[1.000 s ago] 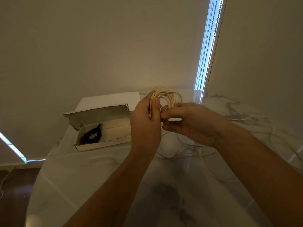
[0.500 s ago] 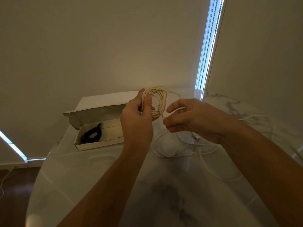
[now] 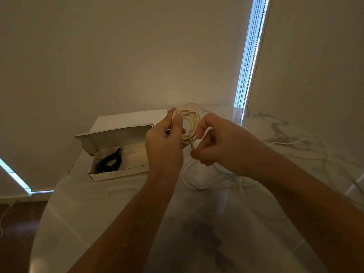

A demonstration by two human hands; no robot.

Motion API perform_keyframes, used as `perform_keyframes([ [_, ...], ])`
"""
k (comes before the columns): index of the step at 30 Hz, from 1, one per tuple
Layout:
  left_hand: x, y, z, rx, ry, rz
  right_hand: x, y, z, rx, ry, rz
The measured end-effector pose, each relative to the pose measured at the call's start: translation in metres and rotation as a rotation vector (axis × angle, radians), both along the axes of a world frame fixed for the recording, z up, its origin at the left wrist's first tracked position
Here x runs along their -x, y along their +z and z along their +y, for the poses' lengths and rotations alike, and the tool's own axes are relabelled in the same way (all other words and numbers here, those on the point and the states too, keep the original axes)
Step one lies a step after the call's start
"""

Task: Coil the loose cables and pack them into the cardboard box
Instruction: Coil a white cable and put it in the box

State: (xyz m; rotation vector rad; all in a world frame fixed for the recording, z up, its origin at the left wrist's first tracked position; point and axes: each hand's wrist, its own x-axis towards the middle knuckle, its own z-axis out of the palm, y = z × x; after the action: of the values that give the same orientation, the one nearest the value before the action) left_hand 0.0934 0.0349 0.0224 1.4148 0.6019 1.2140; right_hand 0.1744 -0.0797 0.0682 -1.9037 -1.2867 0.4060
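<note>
You are winding the cream cable coil point(image 3: 187, 125): your left hand point(image 3: 164, 146) grips it, your right hand point(image 3: 214, 143) pinches its loose end. Next, tuck that end in.

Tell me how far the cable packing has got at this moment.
Done: one black cable lies coiled in the cardboard box. In hand: the left hand grips a cream coil while the right hand pinches its end. Left: white cables lie loose on the table.
</note>
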Motion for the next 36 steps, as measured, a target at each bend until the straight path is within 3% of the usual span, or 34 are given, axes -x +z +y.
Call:
perform_keyframes([
  [6, 0.003, 0.005, -0.001, 0.160, -0.147, -0.101, 0.007, -0.010, 0.005, -0.212, 0.007, -0.268],
  [18, 0.001, 0.004, -0.008, 0.148, -0.168, -0.061, -0.003, -0.017, 0.008, -0.359, -0.154, -0.407],
  [20, 0.000, 0.003, -0.007, 0.117, -0.150, -0.042, -0.006, -0.017, 0.009, -0.362, -0.182, -0.282],
  [25, 0.000, 0.002, -0.006, 0.033, -0.160, -0.011, -0.013, -0.007, 0.009, -0.096, -0.151, 0.323],
  [27, 0.000, 0.002, -0.006, 0.021, -0.193, -0.004, -0.015, -0.004, 0.009, -0.076, -0.109, 0.482],
  [36, 0.001, 0.007, -0.005, 0.139, -0.330, -0.022, -0.022, -0.007, 0.008, -0.197, -0.134, 0.649],
])
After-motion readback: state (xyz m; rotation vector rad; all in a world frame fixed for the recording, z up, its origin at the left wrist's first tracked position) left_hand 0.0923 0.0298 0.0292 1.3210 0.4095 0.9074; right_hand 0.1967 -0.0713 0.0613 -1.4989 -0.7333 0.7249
